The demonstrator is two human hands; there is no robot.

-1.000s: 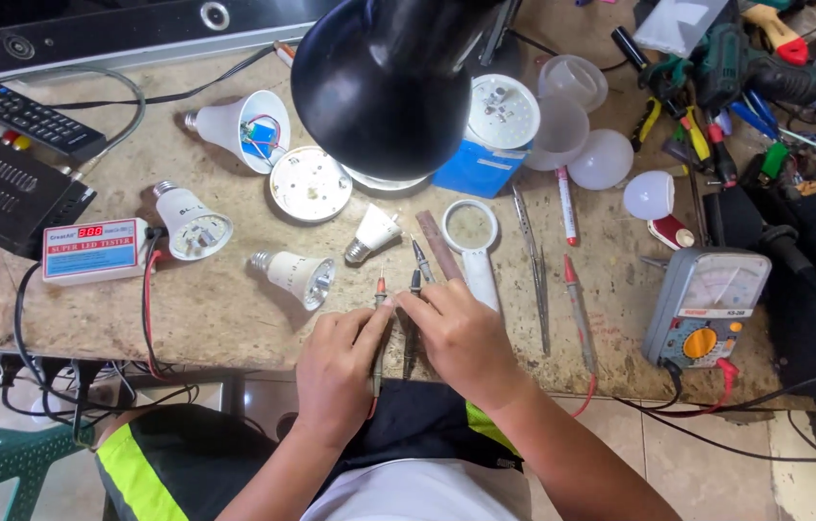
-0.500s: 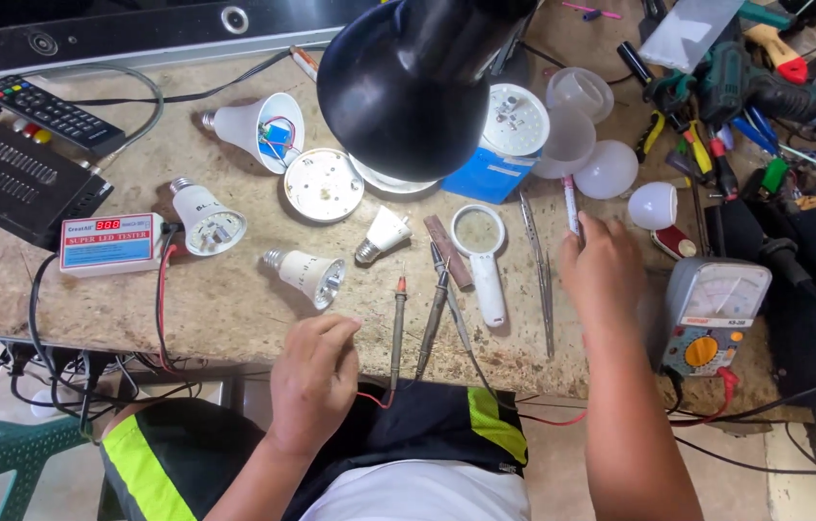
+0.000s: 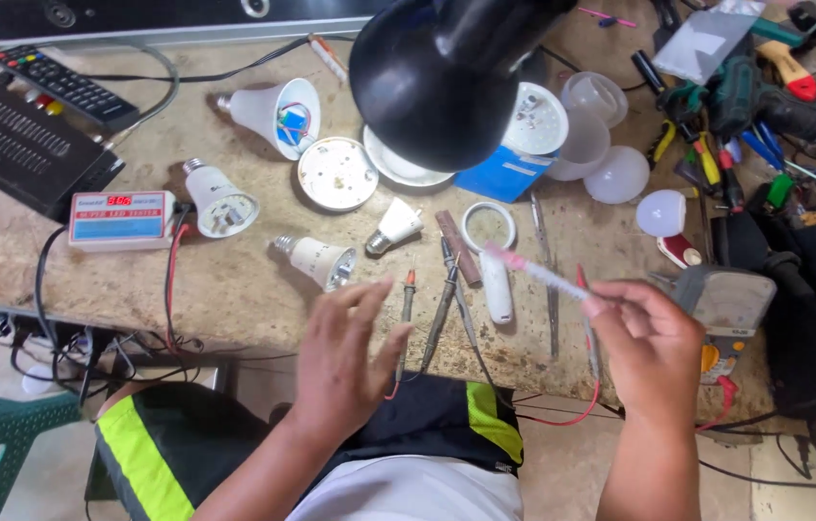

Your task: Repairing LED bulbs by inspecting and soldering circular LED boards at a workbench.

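From my remote station I watched the right hand [image 3: 654, 347] raised above the front edge of the workbench [image 3: 234, 280], its thumb and fingertips pinched together on the near end of a thin pinkish pen-like tool [image 3: 535, 273]; the tool slanted up and away from the hand, its far tip hanging just in front of the white magnifying glass [image 3: 493, 256]; that magnifier served as my landmark. The left hand [image 3: 345, 352] hovered to the near left of the magnifying glass, fingers spread apart and holding nothing, close to the orange-tipped probe [image 3: 407, 304] lying on the bench; a second, darker probe [image 3: 446, 289] lay just left of the magnifier's handle. Left of the magnifier sat a small opened bulb [image 3: 319, 260], and a white bulb base [image 3: 390, 228] lay near it; farther left rested a small tester box with a red display [image 3: 122, 218]. Right of the magnifier, tweezers [image 3: 545, 270] lay lengthwise, and beyond them a grey multimeter [image 3: 731, 309] sat partly behind the right hand; behind the magnifier loomed the black lamp shade [image 3: 446, 77].
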